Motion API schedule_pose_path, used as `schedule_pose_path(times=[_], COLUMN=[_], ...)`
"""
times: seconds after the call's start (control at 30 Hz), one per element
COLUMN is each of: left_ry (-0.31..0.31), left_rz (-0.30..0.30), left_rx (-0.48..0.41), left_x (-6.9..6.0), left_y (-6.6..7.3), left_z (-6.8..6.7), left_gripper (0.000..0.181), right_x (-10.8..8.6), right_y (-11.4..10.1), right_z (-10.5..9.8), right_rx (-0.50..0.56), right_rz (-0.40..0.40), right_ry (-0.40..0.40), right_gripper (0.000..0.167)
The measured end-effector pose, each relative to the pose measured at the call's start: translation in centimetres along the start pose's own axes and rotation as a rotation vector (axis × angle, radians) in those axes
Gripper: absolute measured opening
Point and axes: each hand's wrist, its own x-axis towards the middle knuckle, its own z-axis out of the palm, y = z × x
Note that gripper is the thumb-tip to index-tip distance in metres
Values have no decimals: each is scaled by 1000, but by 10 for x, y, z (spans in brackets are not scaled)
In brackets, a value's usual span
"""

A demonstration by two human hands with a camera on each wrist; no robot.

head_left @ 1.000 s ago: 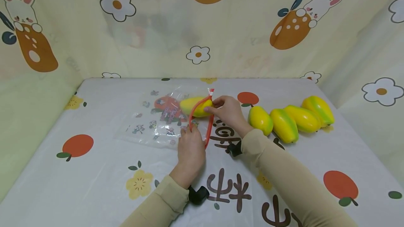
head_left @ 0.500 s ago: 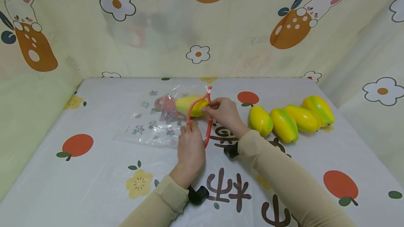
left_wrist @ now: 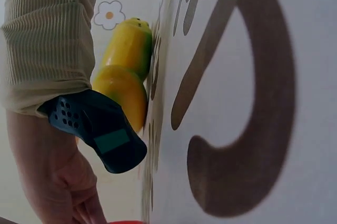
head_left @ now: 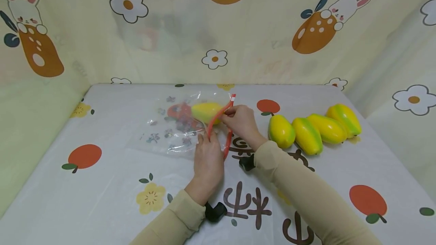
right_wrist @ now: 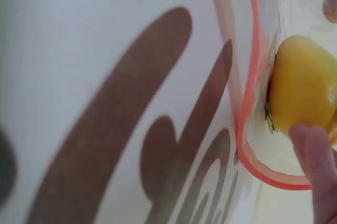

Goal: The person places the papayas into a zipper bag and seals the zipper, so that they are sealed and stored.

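Note:
A clear printed plastic bag (head_left: 158,133) with a red-edged opening (head_left: 229,143) lies on the table. Its mouth faces right. Inside it rests a yellow mango (head_left: 206,112), whose near end shows in the right wrist view (right_wrist: 303,84). My left hand (head_left: 208,162) grips the red edge of the bag at the near side. At the bag's mouth, my right hand (head_left: 241,122) holds the end of the mango, with fingertips (right_wrist: 310,145) touching its skin. The left wrist view shows the right hand (left_wrist: 55,171) with its black wrist camera.
Several more yellow-green mangoes (head_left: 307,135) lie in a row on the right side of the table. The printed white tablecloth (head_left: 112,192) covers the table, and a patterned curtain (head_left: 170,41) stands behind and at both sides.
The mango has moved left, farther into the bag, with my right hand following it. The near side of the red bag edge has shifted slightly right with my left hand.

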Motion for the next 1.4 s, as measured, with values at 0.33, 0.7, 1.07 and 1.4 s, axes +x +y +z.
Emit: schedule_pose_path(times=[0.33,0.7,1.07,1.4], left_ry=[-20,-80,-84,-116], left_rz=[-25,-47,-49,-89], left_rx=[-9,-66,-45,-67], left_x=[-2,-5,-5,-5], left_y=[6,14,13,-1], left_z=[4,7,4,-1], left_gripper=[44,49,40,47], right_x=[-8,-53,-93,-95], right_y=[15,41,113,161], right_z=[-14,-103,-217,-259], right_rx=[17,-14,-173,-240], right_rz=[-67,-189,-71,81], right_ry=[-138,-25,209,227], right_gripper=[42,34,49,64])
